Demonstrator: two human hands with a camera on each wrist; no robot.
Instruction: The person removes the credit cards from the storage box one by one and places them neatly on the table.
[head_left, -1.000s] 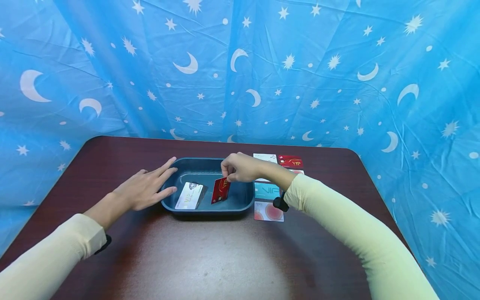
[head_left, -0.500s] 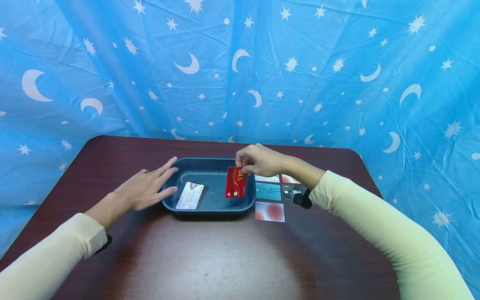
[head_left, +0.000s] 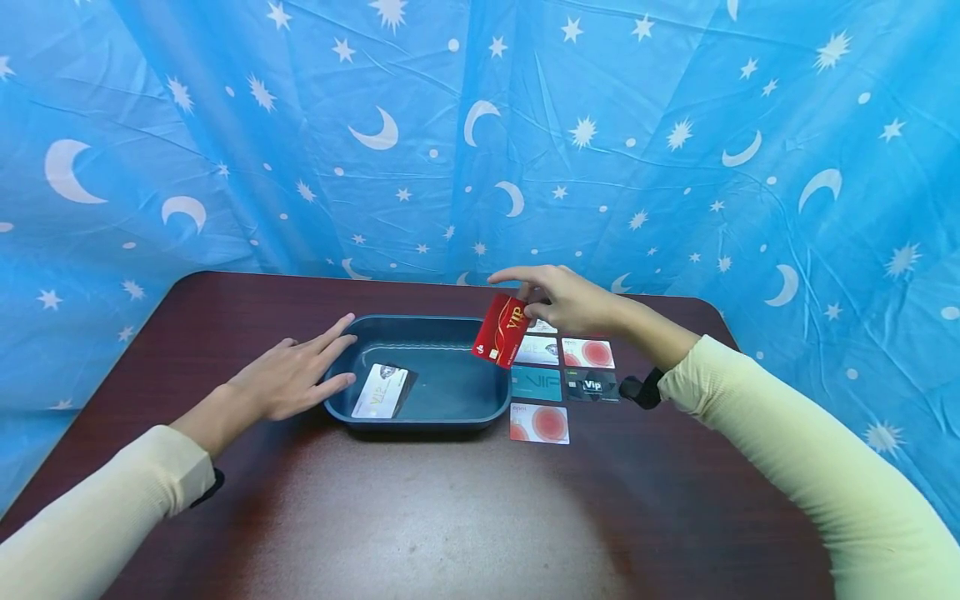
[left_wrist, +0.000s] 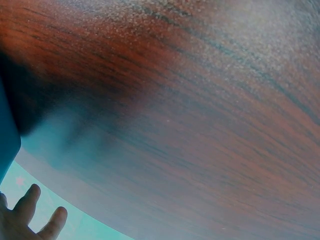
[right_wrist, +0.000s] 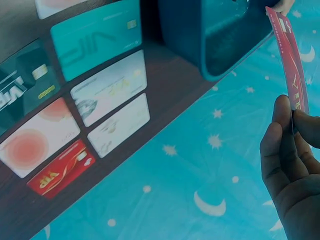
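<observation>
Between the thumb and fingers of my right hand [head_left: 570, 302] is a red VIP card [head_left: 498, 335], pinched by one end and tilted above the right rim of a dark blue tray [head_left: 450, 398]. The right wrist view shows the same card [right_wrist: 287, 55] nearly edge-on. A white VIP card [head_left: 380, 392] lies inside the tray, toward its left side. My left hand [head_left: 285, 382] has its fingers spread at the tray's left rim. Only a few of its fingers [left_wrist: 31, 200] appear in the left wrist view.
Right of the tray, cards lie in two columns: a teal card [head_left: 535, 383], a black card [head_left: 592, 386], white cards with red circles [head_left: 540, 423], pale cards [right_wrist: 120, 125] and another red VIP card [right_wrist: 62, 170]. A blue curtain [head_left: 465, 150] hangs behind the table [head_left: 420, 517].
My right hand has lifted the red VIP card from inside the tray, carrying it right and up to the tray's right rim. The left hand stays in place.
</observation>
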